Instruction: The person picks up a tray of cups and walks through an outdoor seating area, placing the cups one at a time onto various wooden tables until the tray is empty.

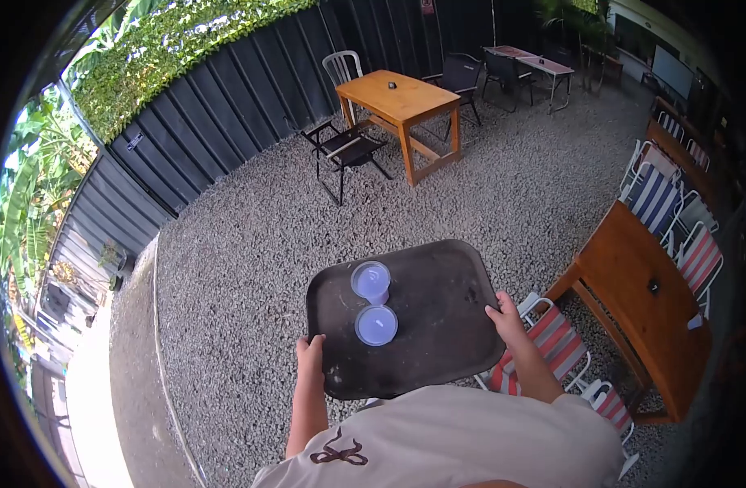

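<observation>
A dark serving tray (438, 325) with rounded corners is held out in front of my body, over the gravel. My left hand (310, 355) grips its left edge, thumb on the rim. At the right edge my right hand (506, 315) has hold of the tray the same way; the fingers beneath are hidden. On the left half of the tray stand two round cups with a pale purple look, one farther cup (370, 280) and one nearer cup (376, 325). They are close together and upright. Whether they hold a drink I cannot make out.
Ahead stands a wooden table (397, 96) with a black folding chair (349, 149) beside it. Close on my right are another wooden table (654, 301) and red-striped chairs (552, 340). A dark metal fence (243, 106) borders the gravel, with a pale path (133, 342) at left.
</observation>
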{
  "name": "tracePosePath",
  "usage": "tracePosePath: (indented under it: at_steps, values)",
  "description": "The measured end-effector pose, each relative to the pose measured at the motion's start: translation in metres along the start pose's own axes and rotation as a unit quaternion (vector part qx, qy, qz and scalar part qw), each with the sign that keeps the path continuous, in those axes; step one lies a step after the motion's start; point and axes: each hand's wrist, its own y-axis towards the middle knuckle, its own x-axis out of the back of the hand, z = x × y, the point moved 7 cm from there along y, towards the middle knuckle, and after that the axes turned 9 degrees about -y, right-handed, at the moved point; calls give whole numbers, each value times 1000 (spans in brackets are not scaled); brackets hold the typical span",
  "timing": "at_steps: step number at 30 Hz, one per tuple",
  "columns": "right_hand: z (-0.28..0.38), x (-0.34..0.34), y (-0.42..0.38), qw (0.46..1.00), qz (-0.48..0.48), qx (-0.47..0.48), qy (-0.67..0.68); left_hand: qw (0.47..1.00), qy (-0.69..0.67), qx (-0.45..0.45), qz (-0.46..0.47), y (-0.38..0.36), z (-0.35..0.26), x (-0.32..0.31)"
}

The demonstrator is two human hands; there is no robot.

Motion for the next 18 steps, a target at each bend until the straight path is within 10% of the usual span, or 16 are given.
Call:
tracePosePath:
  at_steps: [18]
  values:
    - [29,-27,235,984,-57,-85,144,974,148,-79,152,286,-125,-224]
